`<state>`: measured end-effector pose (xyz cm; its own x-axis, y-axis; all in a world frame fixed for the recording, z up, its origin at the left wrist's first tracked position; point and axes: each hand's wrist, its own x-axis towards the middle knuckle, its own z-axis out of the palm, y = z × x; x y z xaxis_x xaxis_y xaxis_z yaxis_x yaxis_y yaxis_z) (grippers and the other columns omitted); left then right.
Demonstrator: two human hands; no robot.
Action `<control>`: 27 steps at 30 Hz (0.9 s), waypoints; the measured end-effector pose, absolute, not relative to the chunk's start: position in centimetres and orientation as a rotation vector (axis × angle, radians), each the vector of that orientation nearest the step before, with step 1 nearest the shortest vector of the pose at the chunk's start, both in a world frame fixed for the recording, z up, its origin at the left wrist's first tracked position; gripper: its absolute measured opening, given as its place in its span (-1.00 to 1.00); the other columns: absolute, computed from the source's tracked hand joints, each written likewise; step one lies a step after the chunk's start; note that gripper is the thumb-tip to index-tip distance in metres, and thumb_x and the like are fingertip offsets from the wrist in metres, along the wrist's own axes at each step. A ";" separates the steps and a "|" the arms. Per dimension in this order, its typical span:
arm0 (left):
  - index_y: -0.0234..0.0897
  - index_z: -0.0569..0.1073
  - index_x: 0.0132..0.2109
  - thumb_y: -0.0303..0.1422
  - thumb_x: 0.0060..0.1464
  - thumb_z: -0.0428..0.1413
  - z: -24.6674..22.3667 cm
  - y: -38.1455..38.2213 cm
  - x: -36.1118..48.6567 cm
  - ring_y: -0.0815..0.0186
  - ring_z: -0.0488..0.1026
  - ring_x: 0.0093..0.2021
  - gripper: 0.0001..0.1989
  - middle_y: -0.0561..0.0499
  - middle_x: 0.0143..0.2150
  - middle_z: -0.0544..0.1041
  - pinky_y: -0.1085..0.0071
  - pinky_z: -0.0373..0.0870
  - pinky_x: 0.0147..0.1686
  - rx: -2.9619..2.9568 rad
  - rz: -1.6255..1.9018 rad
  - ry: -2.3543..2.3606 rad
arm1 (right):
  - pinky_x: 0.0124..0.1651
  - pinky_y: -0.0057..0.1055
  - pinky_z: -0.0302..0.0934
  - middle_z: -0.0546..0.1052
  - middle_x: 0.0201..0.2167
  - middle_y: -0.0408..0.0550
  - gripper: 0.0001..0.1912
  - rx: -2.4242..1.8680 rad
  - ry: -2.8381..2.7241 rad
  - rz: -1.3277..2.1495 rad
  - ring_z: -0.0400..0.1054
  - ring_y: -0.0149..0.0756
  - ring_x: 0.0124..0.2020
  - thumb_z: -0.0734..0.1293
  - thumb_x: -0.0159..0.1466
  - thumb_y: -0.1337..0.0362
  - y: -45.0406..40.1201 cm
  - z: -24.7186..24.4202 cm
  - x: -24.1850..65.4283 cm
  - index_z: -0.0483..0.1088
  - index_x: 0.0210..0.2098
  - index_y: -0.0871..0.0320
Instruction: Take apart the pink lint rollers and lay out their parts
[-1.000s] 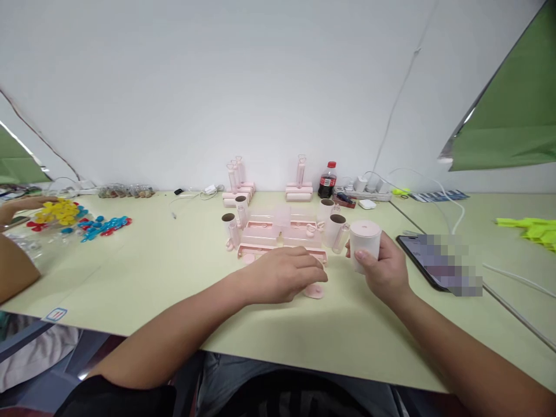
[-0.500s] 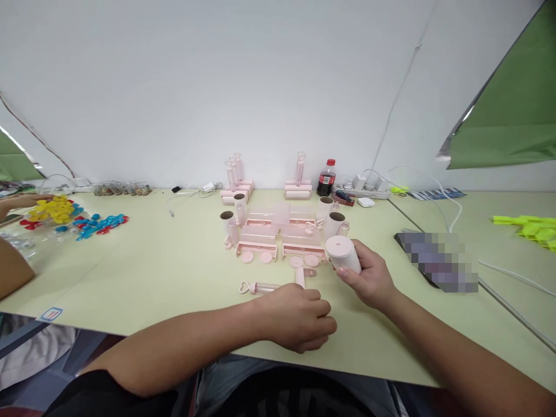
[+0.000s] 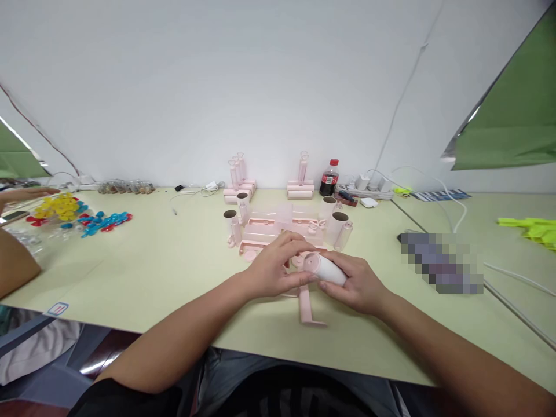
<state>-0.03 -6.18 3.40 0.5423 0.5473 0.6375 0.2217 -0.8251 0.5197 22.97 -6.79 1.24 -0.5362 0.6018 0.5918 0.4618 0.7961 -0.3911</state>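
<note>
My right hand [image 3: 359, 285] is wrapped round a white lint roll [image 3: 332, 270], which lies tilted with its pink end cap [image 3: 311, 263] turned to the left. My left hand [image 3: 278, 263] reaches over that cap end, thumb below and fingers above, gripping it. Just under the hands, a pink L-shaped roller bracket [image 3: 306, 307] lies on the table. Behind them are pink roller housings with see-through covers [image 3: 284, 214], partly hidden by my left hand. White rolls with brown cores [image 3: 337, 229] and small clear handles [image 3: 344, 236] stand at both sides.
Pink lint rollers [image 3: 300, 188] stand by the wall near a cola bottle [image 3: 329, 178]. A phone [image 3: 438, 263] and cables lie right. Coloured plastic pieces [image 3: 106, 223] lie left, beside another person's arm [image 3: 17, 260]. A power strip [image 3: 369, 191] sits at the back.
My left hand has moved up from the table to the roll's cap end. The roll has tipped over leftward and come nearer. The bracket now lies closer to me.
</note>
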 end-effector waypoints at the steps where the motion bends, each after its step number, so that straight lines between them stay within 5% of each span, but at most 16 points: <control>1: -0.23 0.39 0.03 -0.21 0.08 0.22 3.4 -6.1 -0.1 0.29 0.39 -0.14 -0.60 -0.10 -0.09 0.41 0.47 0.39 -0.39 2.393 1.147 0.594 | -0.20 -0.39 0.36 0.58 -0.15 0.00 -0.60 -0.778 -2.238 0.256 0.51 -0.22 -0.25 0.35 0.23 0.17 -6.8 1.3 22.9 0.34 0.05 0.11; 13: -0.25 0.40 -0.06 -0.16 0.02 0.25 3.4 -5.4 -0.4 0.31 0.35 -0.25 -0.61 -0.05 -0.19 0.43 0.40 0.35 -0.31 2.370 0.950 0.699 | -0.16 -0.34 0.35 0.58 -0.09 0.03 -0.59 -0.836 -2.279 0.408 0.50 -0.16 -0.16 0.33 0.22 0.15 -6.7 1.4 22.6 0.38 0.04 0.13; 23: -0.25 0.31 -0.24 -0.30 -0.04 0.26 3.5 -5.8 -0.5 0.41 0.27 -0.34 -0.70 0.07 -0.27 0.31 0.47 0.27 -0.36 2.326 0.795 0.774 | -0.29 -0.38 0.28 0.59 -0.25 -0.04 -0.68 -0.905 -2.360 0.611 0.44 -0.24 -0.32 0.35 0.21 0.15 -6.6 1.7 22.2 0.46 -0.07 0.13; 27: -0.26 0.30 -0.21 -0.22 -0.10 0.33 3.1 -5.4 -0.3 0.44 0.32 -0.40 -0.59 0.10 -0.34 0.33 0.48 0.33 -0.41 1.962 0.882 0.754 | -0.27 -0.37 0.28 0.58 -0.22 -0.03 -0.64 -0.909 -2.277 0.683 0.43 -0.23 -0.31 0.35 0.22 0.12 -6.5 1.7 22.4 0.45 -0.04 0.13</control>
